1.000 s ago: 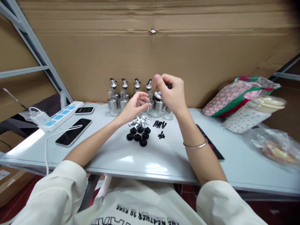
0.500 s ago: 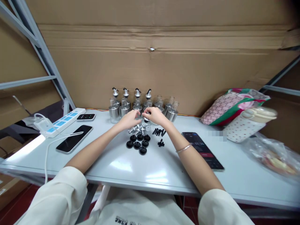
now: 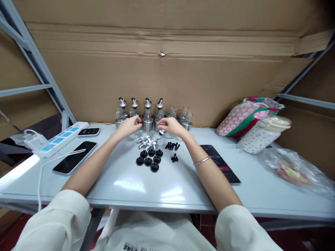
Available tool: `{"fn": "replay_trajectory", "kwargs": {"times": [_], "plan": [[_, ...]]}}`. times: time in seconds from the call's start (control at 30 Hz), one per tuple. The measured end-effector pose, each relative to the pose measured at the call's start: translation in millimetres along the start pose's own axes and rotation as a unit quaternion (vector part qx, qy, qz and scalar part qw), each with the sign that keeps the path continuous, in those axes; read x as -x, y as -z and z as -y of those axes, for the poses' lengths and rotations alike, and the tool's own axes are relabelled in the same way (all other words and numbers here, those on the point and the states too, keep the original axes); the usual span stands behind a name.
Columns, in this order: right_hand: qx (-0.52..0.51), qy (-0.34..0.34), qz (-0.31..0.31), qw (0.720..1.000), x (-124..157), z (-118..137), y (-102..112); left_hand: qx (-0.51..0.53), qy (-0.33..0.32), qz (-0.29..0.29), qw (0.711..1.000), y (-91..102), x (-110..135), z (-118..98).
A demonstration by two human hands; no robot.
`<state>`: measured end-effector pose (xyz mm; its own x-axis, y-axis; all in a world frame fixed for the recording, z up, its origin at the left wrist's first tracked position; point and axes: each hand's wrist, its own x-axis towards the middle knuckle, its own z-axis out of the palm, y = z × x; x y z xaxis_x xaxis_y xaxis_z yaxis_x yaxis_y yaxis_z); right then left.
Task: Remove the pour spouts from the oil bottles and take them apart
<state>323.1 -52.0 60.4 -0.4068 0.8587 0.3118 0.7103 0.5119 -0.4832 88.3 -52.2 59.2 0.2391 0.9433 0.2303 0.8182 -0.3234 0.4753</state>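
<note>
My right hand [image 3: 171, 126] is closed on a pourer spout [image 3: 162, 132], a small silver piece with a black part, mostly hidden under the fingers. My left hand [image 3: 128, 127] is apart from it, in front of the glass and steel bottles, thumb and fingers parted with nothing seen between them. Below both hands lies a pile of silver spout pieces [image 3: 146, 142]. Nearer me are several black stoppers [image 3: 148, 161]. To their right sit short black tubes [image 3: 172, 146] and small black parts [image 3: 174, 158]. An uncapped bottle [image 3: 148, 124] stands between my hands.
Behind, several bottles carry fitted pourers [image 3: 148, 103]. On the left are a phone [image 3: 74, 158], a power strip [image 3: 62, 137] and a small device [image 3: 89, 132]. On the right are a large phone [image 3: 222, 165], a flask [image 3: 261, 136], a patterned bag [image 3: 235, 120] and a plastic bag [image 3: 295, 170].
My hands have moved apart; the left one drew away leftward from the spout, which stays in my right hand. The whole view has shifted slightly, so the scene sits further left.
</note>
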Motion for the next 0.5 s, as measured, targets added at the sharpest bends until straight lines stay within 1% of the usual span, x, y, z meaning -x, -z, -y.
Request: {"fn": "replay_trajectory", "kwargs": {"times": [0.07,0.1,0.17,0.2,0.27,0.3,0.33,0.4,0.47,0.5], "plan": [[-0.009,-0.002,-0.028,1.000,4,-3,18,0.028,0.007,0.034,0.999,15.2,-1,6],[-0.013,-0.007,-0.044,0.999,6,-4,29,0.044,0.009,0.070,0.997,23.2,-1,9],[-0.030,-0.026,-0.112,0.993,13,-9,51,0.074,0.012,0.147,0.986,37.9,1,16],[-0.053,-0.039,-0.143,0.987,17,-13,60,0.080,0.009,0.170,0.982,44.0,2,20],[-0.111,-0.072,-0.197,0.971,25,-20,75,0.086,0.007,0.187,0.979,52.5,4,25],[-0.143,-0.088,-0.208,0.964,28,-25,79,0.086,0.008,0.188,0.978,55.1,4,27],[-0.175,-0.102,-0.205,0.958,31,-29,81,0.087,0.010,0.187,0.978,56.7,4,29],[-0.232,-0.126,-0.167,0.950,34,-37,80,0.091,0.014,0.188,0.978,58.0,4,32],[-0.264,-0.137,-0.133,0.945,33,-43,76,0.100,0.013,0.199,0.975,58.1,3,34],[-0.268,-0.140,-0.128,0.945,32,-45,73,0.106,0.011,0.206,0.973,58.0,3,36]]}}
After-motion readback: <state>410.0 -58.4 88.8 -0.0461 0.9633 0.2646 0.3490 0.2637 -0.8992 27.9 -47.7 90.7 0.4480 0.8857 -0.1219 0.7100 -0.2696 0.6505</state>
